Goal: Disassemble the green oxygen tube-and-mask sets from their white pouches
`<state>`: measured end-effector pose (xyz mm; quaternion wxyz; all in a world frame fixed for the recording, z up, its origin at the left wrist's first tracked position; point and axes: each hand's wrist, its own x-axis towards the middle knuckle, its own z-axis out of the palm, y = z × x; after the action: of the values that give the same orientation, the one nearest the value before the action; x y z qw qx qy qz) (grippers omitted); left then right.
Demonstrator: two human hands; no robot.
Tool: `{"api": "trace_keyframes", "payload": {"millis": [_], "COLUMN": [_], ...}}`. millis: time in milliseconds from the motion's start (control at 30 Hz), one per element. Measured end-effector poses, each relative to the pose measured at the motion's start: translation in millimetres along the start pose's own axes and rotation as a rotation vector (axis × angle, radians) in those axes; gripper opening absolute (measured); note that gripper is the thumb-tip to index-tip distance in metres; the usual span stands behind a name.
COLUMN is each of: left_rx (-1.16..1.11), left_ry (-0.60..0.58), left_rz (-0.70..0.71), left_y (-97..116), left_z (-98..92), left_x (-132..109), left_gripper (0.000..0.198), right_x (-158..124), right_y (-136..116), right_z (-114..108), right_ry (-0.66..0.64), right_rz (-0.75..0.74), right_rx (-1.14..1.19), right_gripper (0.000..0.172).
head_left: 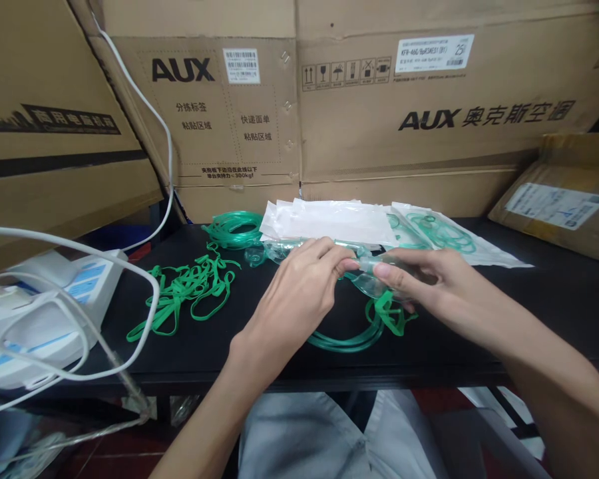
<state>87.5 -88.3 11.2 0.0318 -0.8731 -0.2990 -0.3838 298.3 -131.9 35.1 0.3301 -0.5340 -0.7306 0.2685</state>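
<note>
A clear, greenish oxygen mask point(371, 285) is between my two hands just above the black table. My right hand point(432, 276) grips its clear connector with thumb and fingers. My left hand point(312, 276) is closed, fingertips pinched against the mask's near-left part; the exact spot they hold is partly hidden. A green elastic strap point(390, 313) hangs bunched below the mask. Under my hands lies a loop of green tubing point(347, 342). Behind my left hand, more clear mask plastic point(278, 249) shows on the table.
Loose green straps point(192, 286) lie to the left, with coiled green tubing point(234, 228) behind them. White packets point(329, 221) and a bagged tubing set point(442, 229) lie behind my hands. A white power strip point(87, 293) and looping cable point(152, 286) occupy the left; cardboard boxes point(349, 150) stand behind.
</note>
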Motion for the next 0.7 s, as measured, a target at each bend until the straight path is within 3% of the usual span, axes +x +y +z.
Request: {"api": "trace_keyframes", "payload": {"millis": [167, 467, 700], "left_rx": [-0.041, 0.078, 0.115], "left_ry": [-0.064, -0.036, 0.018], "left_rz": [-0.039, 0.016, 0.042], "left_y": [1, 3, 7], "left_z": [-5.5, 0.1, 8.2], "left_x": [-2, -3, -3], "left_gripper": [0.018, 0.016, 0.014], "right_x": [0, -3, -5], "right_y": [6, -4, -2], "right_z": [-4, -5, -8], "right_ry": [0.011, 0.054, 0.044], "right_rz": [-0.004, 0.039, -0.019], "right_rx": [-0.105, -0.165, -0.163], "right_gripper": [0.035, 0.043, 0.045]}}
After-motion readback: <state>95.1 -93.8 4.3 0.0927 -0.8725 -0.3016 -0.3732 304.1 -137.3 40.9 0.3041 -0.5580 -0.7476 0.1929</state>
